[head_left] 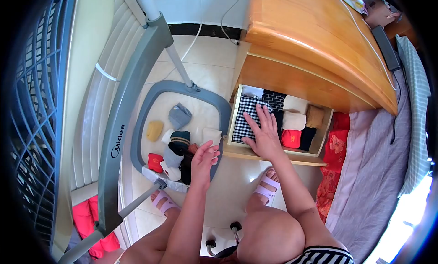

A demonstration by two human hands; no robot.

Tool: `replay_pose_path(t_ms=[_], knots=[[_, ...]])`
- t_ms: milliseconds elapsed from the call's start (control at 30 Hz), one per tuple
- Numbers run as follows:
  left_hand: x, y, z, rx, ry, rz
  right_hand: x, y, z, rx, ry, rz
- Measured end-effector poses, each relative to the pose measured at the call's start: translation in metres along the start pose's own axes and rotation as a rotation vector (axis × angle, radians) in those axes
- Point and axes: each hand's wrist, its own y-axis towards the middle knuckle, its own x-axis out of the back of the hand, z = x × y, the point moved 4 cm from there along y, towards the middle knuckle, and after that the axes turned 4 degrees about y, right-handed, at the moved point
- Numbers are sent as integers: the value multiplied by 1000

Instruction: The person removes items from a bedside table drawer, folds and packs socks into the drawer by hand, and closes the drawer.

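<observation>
My right hand [264,134] lies with fingers spread on a black-and-white checked folded cloth [243,121] at the left side of the open drawer [255,156]. Beside that cloth are a folded black patterned cloth [273,101], a cream bundle [293,121], a red bundle [291,138], a brown one [315,116] and a black one [307,138]. My left hand [204,161] hovers between the drawer and a pile on the floor, fingers loosely curved and apart, holding nothing visible. The pile has a dark striped sock bundle [180,140], a red bundle [155,163] and several others.
A grey stand base [137,132] rings the floor bundles, including a blue-grey one [180,116] and a yellow one [155,130]. Its grey post [119,127] rises at left. A wooden cabinet [305,40] stands above the drawer, and a bed [365,163] is at right.
</observation>
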Motion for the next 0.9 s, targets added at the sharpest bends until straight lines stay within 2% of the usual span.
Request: replay_pose_path(t_ms=[167, 300, 433, 500, 633, 700, 767, 800, 833, 900], knots=[[9, 0, 4, 34, 2, -69, -23, 13, -17, 4, -160, 175], [23, 2, 11, 54, -19, -143, -15, 11, -11, -38, -95, 211], [38, 3, 15, 8, -84, -199, -1, 6, 9, -21, 23, 114], [47, 3, 10, -107, -150, -300, 6, 4, 28, 70, 150, -13], [74, 3, 5, -195, -231, -560, -17, 4, 71, 263, 352, -39], [87, 6, 6, -240, -157, -624, -36, 2, 95, 331, 446, -16], [104, 7, 3, -338, 187, -807, -57, 1, 117, 338, 502, 151], [103, 4, -6, -326, 263, -806, -61, 1, 122, 340, 501, 153], [108, 5, -5, -325, 261, -808, -66, 1, 125, 327, 392, 172], [116, 9, -3, -269, 534, -807, -78, 1, 128, 312, 283, 190]])
